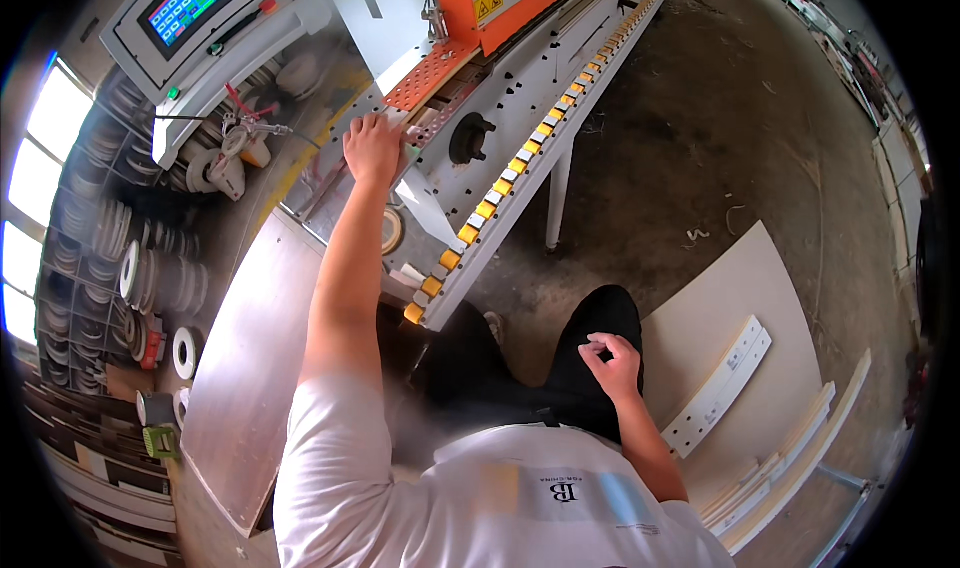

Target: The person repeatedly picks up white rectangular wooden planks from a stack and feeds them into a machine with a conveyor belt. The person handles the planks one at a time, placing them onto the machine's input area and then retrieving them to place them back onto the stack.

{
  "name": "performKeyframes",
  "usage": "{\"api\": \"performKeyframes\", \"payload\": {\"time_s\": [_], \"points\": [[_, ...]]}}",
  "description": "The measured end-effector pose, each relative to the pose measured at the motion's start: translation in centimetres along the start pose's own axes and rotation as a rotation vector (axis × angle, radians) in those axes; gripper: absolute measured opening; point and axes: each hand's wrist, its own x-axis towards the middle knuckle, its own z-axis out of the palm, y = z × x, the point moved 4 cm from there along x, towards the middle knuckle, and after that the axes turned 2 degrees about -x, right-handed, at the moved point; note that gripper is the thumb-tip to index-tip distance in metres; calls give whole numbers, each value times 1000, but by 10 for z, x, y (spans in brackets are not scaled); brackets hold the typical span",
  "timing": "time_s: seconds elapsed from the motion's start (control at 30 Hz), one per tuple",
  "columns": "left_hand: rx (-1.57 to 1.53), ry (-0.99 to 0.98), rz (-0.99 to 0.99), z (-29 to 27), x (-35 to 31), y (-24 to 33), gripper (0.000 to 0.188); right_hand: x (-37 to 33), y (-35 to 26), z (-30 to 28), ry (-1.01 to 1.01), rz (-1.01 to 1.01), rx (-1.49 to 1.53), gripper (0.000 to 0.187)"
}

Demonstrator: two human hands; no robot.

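Observation:
My left hand (372, 150) reaches out to the infeed end of a long machine, beside an orange perforated plate (432, 75). Its fingers are bent down and closed at the near end of a narrow brown-edged strip (447, 86); what lies under the fingertips is hidden. Over my dark-trousered thigh, my right hand (612, 364) hovers or rests with loosely curled fingers, a gap beside the thumb and nothing held. Between the hands runs the machine's slanting rail (515, 176) with a row of yellow rollers.
A control panel with a lit screen (190, 6) stands at upper left. Below it, racks hold rolls of edging (140, 273). A large panel (255, 368) lies left of me. At right, a drilled white board (722, 383) rests on a pale sheet (690, 318), near long strips (790, 458).

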Motion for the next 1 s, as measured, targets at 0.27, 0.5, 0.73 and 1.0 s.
{"api": "performKeyframes", "payload": {"time_s": [0.27, 0.5, 0.73, 1.0], "points": [[-100, -216, -118, -4, -4, 7, 29, -8, 11, -3, 67, 31, 52, 24], [-70, -303, -132, 7, -19, -26, 34, -14, 14, -18, 59, 180, 134, 30], [-182, -257, -25, 4, -27, -28, 36, -63, 87, -81, 526, 516, 114, 30], [-203, -243, -10, 1, -35, -29, 34, -190, 198, -225, 786, 942, -718, 68]]}}
